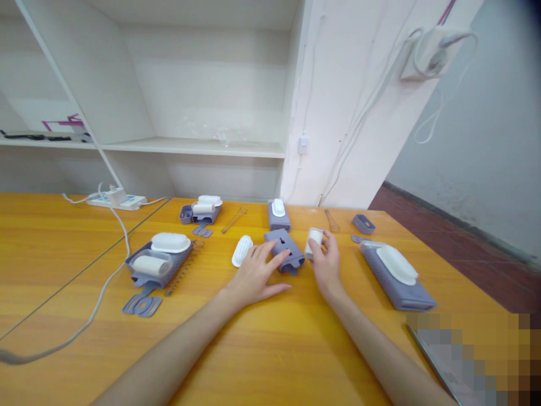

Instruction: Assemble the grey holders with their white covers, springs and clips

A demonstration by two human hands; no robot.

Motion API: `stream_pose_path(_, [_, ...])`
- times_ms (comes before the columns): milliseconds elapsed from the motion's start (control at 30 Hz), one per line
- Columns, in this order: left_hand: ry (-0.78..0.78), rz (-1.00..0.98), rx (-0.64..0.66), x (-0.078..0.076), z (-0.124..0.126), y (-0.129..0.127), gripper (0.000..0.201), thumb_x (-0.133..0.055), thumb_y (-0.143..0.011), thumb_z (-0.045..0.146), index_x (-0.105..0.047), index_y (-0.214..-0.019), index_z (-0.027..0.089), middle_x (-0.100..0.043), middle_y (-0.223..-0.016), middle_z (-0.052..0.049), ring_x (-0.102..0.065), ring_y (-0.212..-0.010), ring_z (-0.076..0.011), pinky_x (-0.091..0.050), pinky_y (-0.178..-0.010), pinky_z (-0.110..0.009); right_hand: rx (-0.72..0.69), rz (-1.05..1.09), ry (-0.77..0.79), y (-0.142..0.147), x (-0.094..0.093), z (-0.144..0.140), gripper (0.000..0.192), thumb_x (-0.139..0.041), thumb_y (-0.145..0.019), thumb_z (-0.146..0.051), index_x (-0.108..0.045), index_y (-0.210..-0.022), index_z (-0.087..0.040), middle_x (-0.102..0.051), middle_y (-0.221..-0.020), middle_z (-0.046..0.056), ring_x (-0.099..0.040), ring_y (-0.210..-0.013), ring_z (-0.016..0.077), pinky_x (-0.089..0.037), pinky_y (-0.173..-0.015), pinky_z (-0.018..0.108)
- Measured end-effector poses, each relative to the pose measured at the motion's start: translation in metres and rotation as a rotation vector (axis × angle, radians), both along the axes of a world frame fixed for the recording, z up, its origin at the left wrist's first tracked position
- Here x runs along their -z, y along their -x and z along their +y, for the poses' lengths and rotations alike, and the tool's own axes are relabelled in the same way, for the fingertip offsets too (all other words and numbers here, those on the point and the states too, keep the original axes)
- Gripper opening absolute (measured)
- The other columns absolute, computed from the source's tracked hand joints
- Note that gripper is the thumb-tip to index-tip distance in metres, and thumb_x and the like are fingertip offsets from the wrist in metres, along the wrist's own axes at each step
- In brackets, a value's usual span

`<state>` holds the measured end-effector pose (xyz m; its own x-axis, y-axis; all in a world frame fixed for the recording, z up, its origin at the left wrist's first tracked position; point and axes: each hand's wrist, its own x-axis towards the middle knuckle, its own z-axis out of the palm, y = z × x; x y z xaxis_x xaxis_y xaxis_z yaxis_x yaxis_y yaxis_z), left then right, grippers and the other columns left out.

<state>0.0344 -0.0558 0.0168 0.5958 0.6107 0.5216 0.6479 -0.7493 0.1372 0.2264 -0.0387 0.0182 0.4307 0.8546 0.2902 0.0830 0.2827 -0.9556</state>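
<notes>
Fingers of our right hand (326,260) wrapped round small white roller (314,241), mid-table. Our left hand (255,274) spread flat, fingertips on grey-blue case (284,249) just beside it. White oval lid (242,251) left of case; wire spring (332,220) behind.

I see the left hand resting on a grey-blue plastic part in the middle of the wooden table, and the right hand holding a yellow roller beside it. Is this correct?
Not quite: the head view shows the roller in the right hand is white, not yellow. The rest holds: the left hand rests on the grey-blue plastic part in the middle of the wooden table.
</notes>
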Motion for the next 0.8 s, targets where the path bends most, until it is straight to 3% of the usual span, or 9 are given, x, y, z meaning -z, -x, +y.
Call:
stream_pose_path(67, [0.029, 0.032, 0.035, -0.002, -0.001, -0.001, 0.063, -0.057, -0.076, 0.055, -0.042, -0.131, 0.027, -0.039, -0.138, -0.013, -0.039, -0.125, -0.0291, -0.035, -0.101, -0.047, -0.087, 0.305, 0.091, -0.017, 0.003, 0.011, 0.037, -0.054, -0.075, -0.042, -0.049, -0.103, -0.019, -0.058, -0.079, 0.001, -0.053, -0.054, 0.0121, -0.04, -0.042, 0.022])
stream_pose_path(167, [0.038, 0.023, 0.037, -0.001, 0.0, -0.003, 0.057, -0.057, -0.076, 0.055, -0.049, -0.124, 0.026, -0.044, -0.135, -0.012, -0.041, -0.124, -0.0283, -0.036, -0.1, -0.046, -0.255, 0.597, 0.229, -0.037, 0.007, 0.019, 0.028, -0.046, -0.075, -0.042, -0.05, -0.088, -0.017, -0.059, -0.072, 0.002, -0.052, -0.051, 0.0111, -0.04, -0.042, 0.021])
stream_pose_path(300, [0.002, -0.014, -0.002, 0.002, 0.001, -0.003, 0.049, -0.055, -0.075, 0.06, -0.058, -0.105, 0.021, -0.051, -0.127, -0.013, -0.044, -0.121, -0.0289, -0.036, -0.099, -0.047, -0.269, 0.586, 0.217, -0.043, 0.01, 0.021, 0.03, -0.044, -0.074, -0.049, -0.048, -0.08, -0.02, -0.055, -0.063, -0.001, -0.041, -0.04, 0.0085, -0.028, -0.034, 0.018])
stream_pose_path(400, [-0.025, -0.049, -0.059, 0.003, 0.0, -0.004, 0.045, -0.055, -0.074, 0.06, -0.058, -0.092, 0.019, -0.056, -0.118, -0.013, -0.049, -0.113, -0.0285, -0.037, -0.098, -0.046, -0.029, 0.279, 0.182, -0.039, 0.011, 0.02, 0.037, -0.049, -0.073, -0.054, -0.052, -0.086, -0.02, -0.055, -0.065, -0.002, -0.042, -0.042, 0.0097, -0.029, -0.036, 0.019])
stream_pose_path(467, [-0.025, -0.068, -0.123, 0.003, -0.001, -0.004, 0.037, -0.054, -0.078, 0.053, -0.056, -0.09, 0.018, -0.059, -0.112, -0.013, -0.052, -0.107, -0.0269, -0.038, -0.097, -0.045, 0.165, -0.104, 0.105, -0.037, 0.011, 0.018, 0.042, -0.055, -0.072, -0.053, -0.057, -0.097, -0.02, -0.061, -0.077, 0.002, -0.053, -0.057, 0.0143, -0.04, -0.048, 0.024])
stream_pose_path(533, [-0.023, -0.071, -0.178, 0.003, -0.001, -0.005, 0.024, -0.051, -0.082, 0.04, -0.055, -0.091, 0.018, -0.06, -0.11, -0.012, -0.053, -0.106, -0.0258, -0.035, -0.099, -0.046, 0.274, -0.509, 0.034, -0.038, 0.01, 0.015, 0.045, -0.057, -0.073, -0.05, -0.06, -0.107, -0.021, -0.063, -0.092, 0.006, -0.058, -0.075, 0.0194, -0.045, -0.063, 0.03])
stream_pose_path(600, [-0.027, -0.062, -0.204, 0.004, -0.001, -0.004, 0.016, -0.048, -0.082, 0.025, -0.055, -0.094, 0.019, -0.059, -0.113, -0.01, -0.052, -0.109, -0.0249, -0.029, -0.104, -0.049, 0.327, -0.827, 0.049, -0.039, 0.009, 0.011, 0.045, -0.056, -0.076, -0.048, -0.06, -0.114, -0.024, -0.061, -0.097, 0.008, -0.059, -0.078, 0.0208, -0.045, -0.067, 0.032])
stream_pose_path(667, [-0.029, -0.042, -0.212, 0.005, -0.001, -0.003, 0.024, -0.044, -0.079, 0.014, -0.056, -0.099, 0.02, -0.059, -0.116, -0.008, -0.051, -0.111, -0.0235, -0.024, -0.106, -0.05, 0.35, -1.051, 0.142, -0.037, 0.008, 0.007, 0.045, -0.054, -0.079, -0.047, -0.058, -0.118, -0.027, -0.06, -0.095, 0.008, -0.059, -0.071, 0.0195, -0.044, -0.062, 0.031])
stream_pose_path(800, [-0.032, 0.003, -0.185, 0.004, 0.0, 0.001, 0.035, -0.044, -0.076, 0.01, -0.056, -0.106, 0.024, -0.058, -0.12, -0.006, -0.051, -0.111, -0.0229, -0.02, -0.108, -0.053, 0.363, -1.306, 0.285, -0.029, 0.003, 0.002, 0.045, -0.048, -0.082, -0.053, -0.056, -0.12, -0.029, -0.059, -0.095, 0.01, -0.06, -0.063, 0.019, -0.042, -0.056, 0.03])
